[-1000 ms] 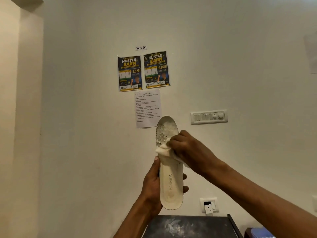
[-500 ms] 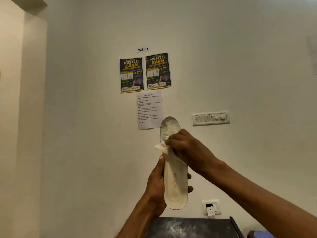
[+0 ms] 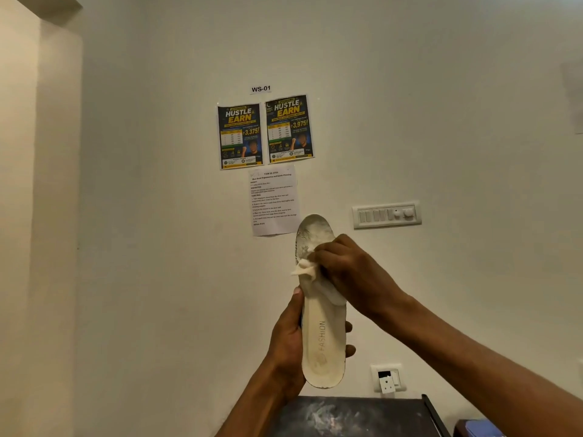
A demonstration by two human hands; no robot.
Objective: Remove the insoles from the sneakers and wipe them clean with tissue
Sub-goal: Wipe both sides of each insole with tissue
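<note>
the left hand [image 3: 288,345] grips the insole's [image 3: 321,342] heel half, thumb on its left edge, fingers behind. the insole stands upright before the wall, long axis vertical, toe up. the right hand [image 3: 350,268] clutches a tissue [image 3: 307,269] against the forefoot.

Two posters [image 3: 265,132], instruction sheet [image 3: 273,200], switch panel [image 3: 386,214], wall socket [image 3: 387,377], dark tabletop [image 3: 353,416]

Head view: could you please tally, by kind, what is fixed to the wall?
Hustle & Earn posters: 2
Task instruction sheet: 1
WS-01 label: 1
Switch panel: 1
Wall socket: 1
Pale sheet at right edge: 1
Total: 7
</note>
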